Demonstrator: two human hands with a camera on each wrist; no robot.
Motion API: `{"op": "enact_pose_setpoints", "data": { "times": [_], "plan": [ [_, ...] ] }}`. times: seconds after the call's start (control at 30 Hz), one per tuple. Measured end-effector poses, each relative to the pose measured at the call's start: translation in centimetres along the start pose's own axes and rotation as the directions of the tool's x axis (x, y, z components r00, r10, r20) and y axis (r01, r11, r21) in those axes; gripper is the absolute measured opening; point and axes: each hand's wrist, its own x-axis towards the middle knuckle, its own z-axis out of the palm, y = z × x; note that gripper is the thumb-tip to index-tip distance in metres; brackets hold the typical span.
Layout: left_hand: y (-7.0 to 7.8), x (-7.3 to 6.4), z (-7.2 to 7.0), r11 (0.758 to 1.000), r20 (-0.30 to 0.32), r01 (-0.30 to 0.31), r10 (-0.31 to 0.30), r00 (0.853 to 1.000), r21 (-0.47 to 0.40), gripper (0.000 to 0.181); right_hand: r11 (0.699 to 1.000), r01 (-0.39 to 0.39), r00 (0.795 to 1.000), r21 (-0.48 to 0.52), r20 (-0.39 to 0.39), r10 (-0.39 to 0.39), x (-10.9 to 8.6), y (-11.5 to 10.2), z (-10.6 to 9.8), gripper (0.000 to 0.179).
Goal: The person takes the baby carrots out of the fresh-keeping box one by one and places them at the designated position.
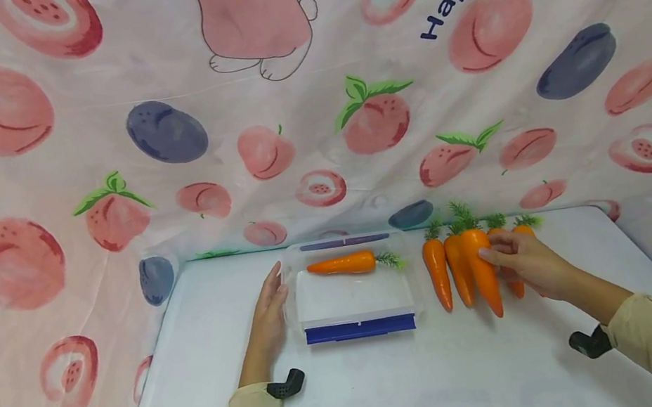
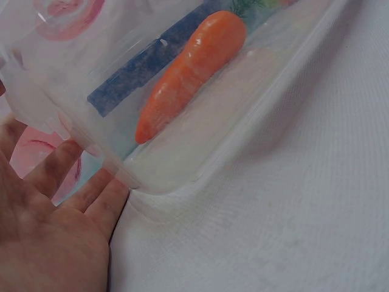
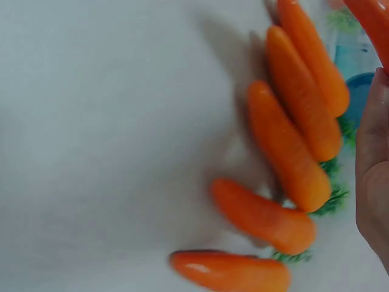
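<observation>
A clear plastic box (image 1: 355, 305) with blue latch strips sits on the white table. Inside it, along the far side, lies one orange carrot (image 1: 342, 265) with a green frilly top, also visible through the box wall in the left wrist view. My left hand (image 1: 266, 312) rests its extended fingers (image 2: 103, 198) against the box's left side. In my right hand (image 1: 530, 263) a carrot (image 1: 482, 271) is pinched between thumb and fingers, its tip pointing down. Around that hand lie several more carrots (image 1: 437, 275), partly hidden by it and the held one.
The white table (image 1: 375, 395) runs up to a hanging cloth (image 1: 312, 113) printed with fruit, which encloses the back and sides. In the right wrist view, loose carrots (image 3: 289, 146) lie side by side in a fan, green tops towards the cloth.
</observation>
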Motion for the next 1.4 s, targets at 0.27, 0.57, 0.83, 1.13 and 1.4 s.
{"op": "enact_pose_setpoints", "data": {
  "times": [0.27, 0.57, 0.83, 1.13, 1.4],
  "plan": [
    [-0.2, 0.0, -0.1, 1.0, -0.007, 0.02, -0.02, 1.0, 0.005, 0.055, 0.998, -0.051, 0.998, -0.02, -0.043, 0.05, -0.8, 2.1, -0.6, 0.083],
    [0.1, 0.1, 0.0, 1.0, 0.003, 0.015, -0.015, 1.0, -0.012, 0.056, 0.995, -0.087, 0.995, -0.049, -0.059, 0.084, -1.8, 3.8, -1.2, 0.086],
    [-0.1, 0.1, -0.1, 1.0, 0.008, 0.022, -0.022, 1.0, -0.006, 0.055, 0.989, -0.132, 0.988, -0.068, -0.094, 0.125, -2.3, 4.8, -1.4, 0.093],
    [-0.1, 0.0, -0.3, 1.0, 0.006, 0.028, -0.028, 1.0, -0.006, 0.055, 0.982, -0.175, 0.978, -0.068, -0.125, 0.166, -2.6, 5.8, -1.4, 0.091],
    [0.0, 0.0, -0.2, 1.0, 0.014, 0.024, -0.023, 1.0, -0.01, 0.056, 0.97, -0.217, 0.968, -0.111, -0.15, 0.199, -2.6, 6.5, -1.3, 0.093]
  ]
}}
